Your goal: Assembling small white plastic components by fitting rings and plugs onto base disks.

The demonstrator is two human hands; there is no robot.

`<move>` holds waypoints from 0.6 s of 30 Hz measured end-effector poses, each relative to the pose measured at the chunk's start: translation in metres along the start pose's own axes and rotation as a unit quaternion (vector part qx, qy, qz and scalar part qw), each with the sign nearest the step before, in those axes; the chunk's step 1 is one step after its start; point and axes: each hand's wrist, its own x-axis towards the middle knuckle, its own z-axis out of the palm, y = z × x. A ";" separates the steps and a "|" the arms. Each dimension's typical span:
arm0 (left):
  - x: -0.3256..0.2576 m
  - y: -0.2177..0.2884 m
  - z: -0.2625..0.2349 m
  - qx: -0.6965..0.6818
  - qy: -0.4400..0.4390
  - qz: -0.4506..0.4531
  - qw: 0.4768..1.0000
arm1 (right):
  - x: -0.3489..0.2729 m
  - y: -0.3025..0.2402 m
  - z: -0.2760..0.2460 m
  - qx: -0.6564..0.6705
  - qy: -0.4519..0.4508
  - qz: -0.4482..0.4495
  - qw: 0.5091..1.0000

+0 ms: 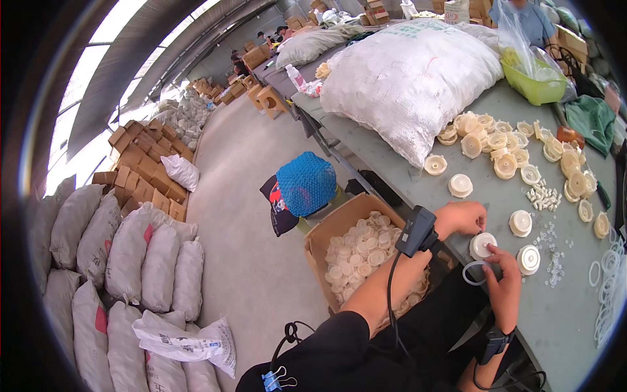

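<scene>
At the table's near edge, a white round plastic cap (482,246) lies between my two hands. My right hand (504,287) pinches a translucent sealing ring (466,277), its fingertips at the cap's rim. My left hand (465,217) is closed just beyond the cap, fingers curled; whatever they may hold is hidden. Two similar caps, one (520,223) farther off and one (528,259) nearer, sit to the right. Small clear pieces (554,274) and white pegs (543,196) are scattered past them. More translucent rings (609,287) lie at the far right.
Many cream plastic parts (505,165) cover the tabletop beyond a large white sack (405,78). A cardboard box (319,251) full of round parts stands beside my left arm. A blue-covered stool (305,184), a green basket (534,85) and stacked sacks (134,255) are around.
</scene>
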 end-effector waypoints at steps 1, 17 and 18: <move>0.002 -0.002 0.000 0.002 0.000 0.016 1.000 | 0.000 0.000 0.000 0.000 0.000 -0.001 1.000; -0.011 -0.005 0.024 -0.138 0.078 0.062 0.985 | -0.002 0.003 0.000 0.011 0.019 -0.001 1.000; -0.011 -0.006 0.024 -0.139 0.077 0.062 0.985 | -0.002 0.003 0.000 0.014 0.020 0.001 1.000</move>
